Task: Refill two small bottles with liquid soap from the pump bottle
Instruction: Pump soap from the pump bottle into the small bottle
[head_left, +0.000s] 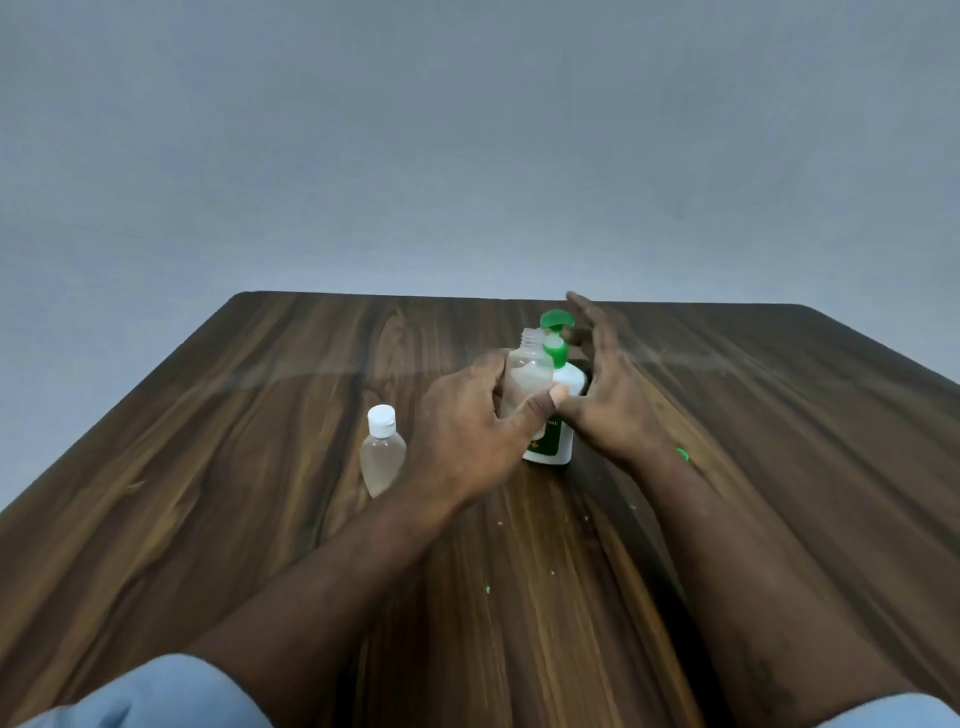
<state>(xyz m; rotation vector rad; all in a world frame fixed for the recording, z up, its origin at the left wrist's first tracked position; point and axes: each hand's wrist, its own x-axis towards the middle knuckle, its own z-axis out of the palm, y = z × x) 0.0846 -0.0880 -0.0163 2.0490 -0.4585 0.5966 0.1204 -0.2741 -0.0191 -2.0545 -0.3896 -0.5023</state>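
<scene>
Forearms (332, 587) forward, left hand (467, 421) around uncapped bottle (527, 371), right hand (608, 395) flat

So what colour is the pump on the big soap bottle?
Green. The pump tops a white pump bottle; the head view shows it best.

**A:** What lies where on the table (208, 467)?

**B:** I see the pump bottle (570, 383) standing near the middle. The capped small bottle (382, 452) stands to its left, a little nearer me and apart from it.

**A:** And the other one?

**B:** The uncapped small bottle (524, 371) is held in the left hand (467, 431), in front of the pump bottle and up by its neck. The right hand (608, 400) is just right of the pump bottle. A loose cap (682, 454) lies on the table, partly hidden behind that wrist.
</scene>
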